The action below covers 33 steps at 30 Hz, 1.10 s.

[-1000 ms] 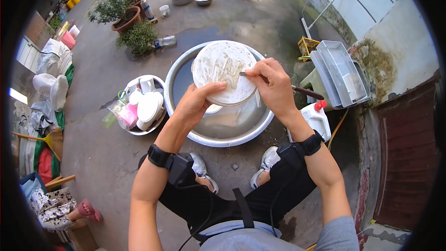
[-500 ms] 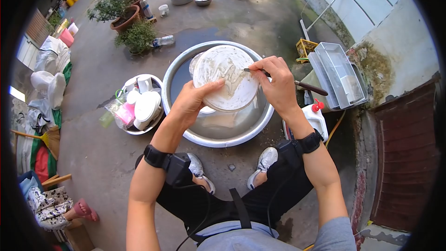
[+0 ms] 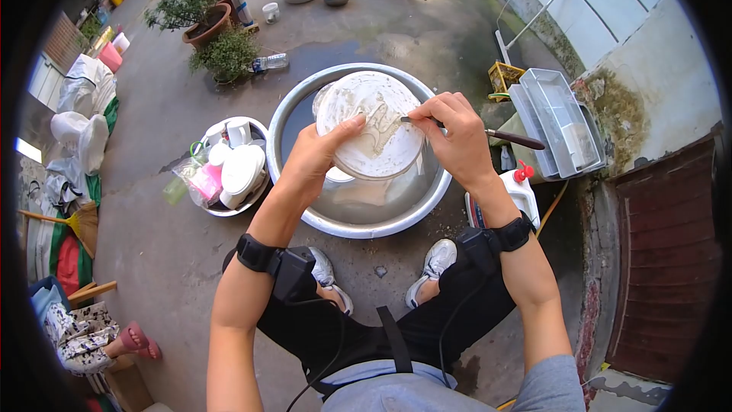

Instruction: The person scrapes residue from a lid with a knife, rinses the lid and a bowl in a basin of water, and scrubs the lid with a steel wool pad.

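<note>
My left hand (image 3: 314,154) grips a round white disc (image 3: 374,111), like a lid or plate, by its left side, thumb on top. Greyish-brown residue is smeared across the disc's face. My right hand (image 3: 454,133) is closed around a thin metal-ended tool with a dark brown handle (image 3: 520,140), probably a knife. Its short tip touches or nearly touches the disc's right part; the middle is hidden by my fingers. Below the disc stands a large metal basin (image 3: 366,230) of cloudy water, with pale items partly showing under the disc.
Left of the large basin, a smaller basin (image 3: 229,214) holds white containers and plastic bags. To the right are a white jug with a red cap (image 3: 523,172) and clear plastic bins (image 3: 560,118). Potted plants (image 3: 206,30) and a bottle (image 3: 270,62) stand or lie ahead. A seated person's leg (image 3: 118,345) shows lower left.
My left thumb and the disc sit slightly higher in view. The right hand with the tool has shifted only a little, and its tip stays at the disc's right part.
</note>
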Available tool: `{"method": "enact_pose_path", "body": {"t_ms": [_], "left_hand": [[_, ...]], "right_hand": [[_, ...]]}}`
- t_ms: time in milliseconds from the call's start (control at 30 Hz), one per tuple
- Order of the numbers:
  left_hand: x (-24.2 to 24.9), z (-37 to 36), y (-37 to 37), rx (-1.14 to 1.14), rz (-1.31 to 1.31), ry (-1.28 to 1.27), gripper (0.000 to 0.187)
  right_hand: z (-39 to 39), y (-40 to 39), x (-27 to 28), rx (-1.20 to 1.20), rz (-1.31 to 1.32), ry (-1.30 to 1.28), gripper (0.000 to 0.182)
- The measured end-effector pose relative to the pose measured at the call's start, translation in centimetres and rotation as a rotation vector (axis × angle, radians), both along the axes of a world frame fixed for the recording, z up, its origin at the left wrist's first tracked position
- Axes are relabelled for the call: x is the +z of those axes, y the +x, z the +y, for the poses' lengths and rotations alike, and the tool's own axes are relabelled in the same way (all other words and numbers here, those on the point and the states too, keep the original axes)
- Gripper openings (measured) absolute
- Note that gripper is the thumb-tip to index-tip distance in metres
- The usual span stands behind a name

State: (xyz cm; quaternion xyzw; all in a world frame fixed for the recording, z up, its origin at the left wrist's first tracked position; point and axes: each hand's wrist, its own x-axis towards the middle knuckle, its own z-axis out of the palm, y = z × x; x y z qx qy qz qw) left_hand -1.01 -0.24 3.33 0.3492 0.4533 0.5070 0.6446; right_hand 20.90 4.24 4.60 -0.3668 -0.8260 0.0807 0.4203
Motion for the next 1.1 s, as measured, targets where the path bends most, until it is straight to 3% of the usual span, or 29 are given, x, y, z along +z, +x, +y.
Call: {"method": "enact_pose_path", "body": {"t_ms": [567,767,1000,1100], "left_hand": [[-0.5,0.0,-0.4,-0.010,0.076,0.013,0.048],[-0.1,0.1,-0.3,-0.013,0.076,0.013,0.048],[0.0,-0.1,-0.1,0.010,0.105,0.020,0.047],[0.1,-0.1,-0.1,-0.011,0.106,0.011,0.049]], "right_hand": [[-1.0,-1.3,-0.4,0.180,-0.053,-0.028,0.005],[-0.2,-0.3,0.2,0.067,-0.027,-0.036,0.004],[-1.5,-1.5,-0.1,0.171,-0.050,-0.031,0.005],[-0.8,-1.0,0.0,0.112,0.001,-0.040,0.005]]}}
